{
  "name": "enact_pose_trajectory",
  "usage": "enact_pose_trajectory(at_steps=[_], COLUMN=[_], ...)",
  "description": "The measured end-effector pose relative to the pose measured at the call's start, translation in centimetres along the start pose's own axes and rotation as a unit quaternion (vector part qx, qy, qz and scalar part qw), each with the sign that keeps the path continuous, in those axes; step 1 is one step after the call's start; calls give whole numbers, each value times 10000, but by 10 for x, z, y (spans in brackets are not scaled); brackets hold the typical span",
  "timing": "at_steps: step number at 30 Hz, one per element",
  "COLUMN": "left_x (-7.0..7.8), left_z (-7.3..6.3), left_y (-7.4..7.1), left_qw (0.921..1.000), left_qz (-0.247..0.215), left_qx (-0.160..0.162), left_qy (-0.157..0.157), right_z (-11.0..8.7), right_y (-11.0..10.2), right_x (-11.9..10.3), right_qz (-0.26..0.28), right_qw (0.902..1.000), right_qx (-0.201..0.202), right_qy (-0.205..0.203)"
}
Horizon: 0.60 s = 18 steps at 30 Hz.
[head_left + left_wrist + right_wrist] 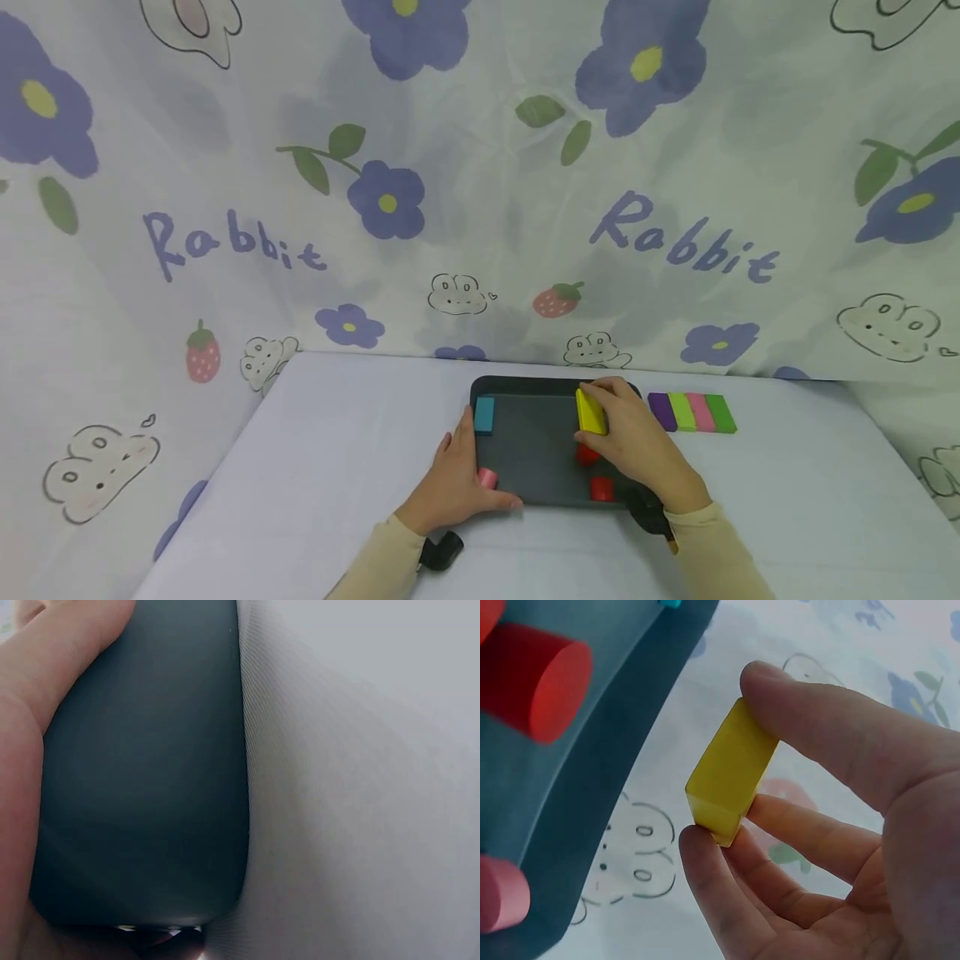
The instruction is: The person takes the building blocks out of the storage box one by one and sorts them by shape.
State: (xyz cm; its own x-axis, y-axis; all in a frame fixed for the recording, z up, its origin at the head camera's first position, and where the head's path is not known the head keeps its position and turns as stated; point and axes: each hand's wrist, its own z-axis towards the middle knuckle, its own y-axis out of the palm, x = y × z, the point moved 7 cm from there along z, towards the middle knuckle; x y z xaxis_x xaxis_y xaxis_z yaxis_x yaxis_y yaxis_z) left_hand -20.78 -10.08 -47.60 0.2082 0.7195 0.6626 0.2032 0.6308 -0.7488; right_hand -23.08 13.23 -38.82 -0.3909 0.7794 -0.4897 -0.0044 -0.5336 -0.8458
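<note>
My right hand pinches a yellow rectangular block between thumb and fingertips. It holds the block over the right part of a dark grey tray. Against the tray's near left corner rests my left hand, fingers straight along the left side and thumb stretched along the near side. In the left wrist view, that thumb lies against the tray's outer wall. Inside the tray are a blue block at the far left, a pink cylinder beside the left hand, a red cylinder, and another red piece partly hidden below the yellow block.
Right of the tray, purple, lime, pink and green blocks lie side by side on the white table. A cloth printed with flowers and rabbits hangs behind.
</note>
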Motion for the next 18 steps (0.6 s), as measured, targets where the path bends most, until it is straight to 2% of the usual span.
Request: enact_pose_trajectory(at_steps=[9,18], left_x=[1,2], left_z=[-1,0], left_y=[-1,1], left_qw=[10000,10000], left_qz=[-54,-15], left_qx=[-3,-3], left_qy=[-6,6], right_z=[-11,-21], right_y=[-14,-22], right_x=[12,33], right_qz=[20,-12], right_qw=[9997,9996], right_qx=[225,268], right_qy=[-54,116])
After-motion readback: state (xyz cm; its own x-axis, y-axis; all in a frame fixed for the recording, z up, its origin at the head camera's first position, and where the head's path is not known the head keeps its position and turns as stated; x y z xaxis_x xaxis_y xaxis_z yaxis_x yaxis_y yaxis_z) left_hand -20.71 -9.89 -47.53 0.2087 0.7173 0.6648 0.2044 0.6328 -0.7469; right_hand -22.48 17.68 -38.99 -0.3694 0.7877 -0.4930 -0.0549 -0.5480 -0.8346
